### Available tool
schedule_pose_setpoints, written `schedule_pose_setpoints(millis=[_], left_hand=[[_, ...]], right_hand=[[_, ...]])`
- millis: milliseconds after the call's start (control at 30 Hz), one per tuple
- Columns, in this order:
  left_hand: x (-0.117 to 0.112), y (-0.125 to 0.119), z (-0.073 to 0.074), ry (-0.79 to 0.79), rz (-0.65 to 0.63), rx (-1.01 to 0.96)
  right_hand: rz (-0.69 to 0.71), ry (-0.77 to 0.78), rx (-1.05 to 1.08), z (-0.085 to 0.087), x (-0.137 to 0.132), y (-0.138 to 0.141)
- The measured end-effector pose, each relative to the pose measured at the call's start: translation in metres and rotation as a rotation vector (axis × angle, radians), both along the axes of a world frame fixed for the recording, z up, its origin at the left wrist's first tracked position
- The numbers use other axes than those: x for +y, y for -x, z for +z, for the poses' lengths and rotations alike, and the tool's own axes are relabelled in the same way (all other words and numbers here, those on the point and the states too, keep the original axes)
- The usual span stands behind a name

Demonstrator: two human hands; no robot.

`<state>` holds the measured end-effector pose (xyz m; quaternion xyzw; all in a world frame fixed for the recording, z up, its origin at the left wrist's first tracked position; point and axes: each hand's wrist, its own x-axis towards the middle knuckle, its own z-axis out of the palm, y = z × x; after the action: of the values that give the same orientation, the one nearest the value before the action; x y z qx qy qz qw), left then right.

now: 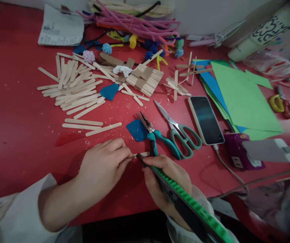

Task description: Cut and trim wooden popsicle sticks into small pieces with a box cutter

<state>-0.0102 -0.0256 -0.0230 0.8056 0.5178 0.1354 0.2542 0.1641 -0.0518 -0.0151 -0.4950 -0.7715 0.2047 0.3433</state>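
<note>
My left hand (106, 165) is closed, its fingertips pinching one end of a wooden craft stick (144, 154) near the table's front edge. In my right hand (169, 179) is a green and black utility knife (185, 199), its dark front end against the stick. Its blade is too small to make out. Just beyond my hands lie teal-handled needle-nose pliers (157, 136) and, beside them, scissors with grey-green handles (182, 133). A blue petal-shaped piece (137, 130) is partly under the pliers. Three loose craft sticks (82, 122) lie beyond my left hand.
A large pile of craft sticks (74, 86) spreads at the back left, near a slatted stick panel (145, 79). Pipe cleaners (137, 25) are heaped along the wall. To the right are a phone (206, 119) with a cable, green paper (246, 98) and a purple box (238, 152).
</note>
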Motion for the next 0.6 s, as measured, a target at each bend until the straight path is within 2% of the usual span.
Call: schedule_pose_setpoints(millis=[300,600], left_hand=[[0.0,-0.001,-0.002,-0.004,0.013,0.006],[0.003,-0.002,0.004,0.034,0.007,0.038]], right_hand=[[0.015,0.055,-0.047,0.011,0.006,0.009],[0.031,0.055,-0.071,0.011,0.011,0.012]])
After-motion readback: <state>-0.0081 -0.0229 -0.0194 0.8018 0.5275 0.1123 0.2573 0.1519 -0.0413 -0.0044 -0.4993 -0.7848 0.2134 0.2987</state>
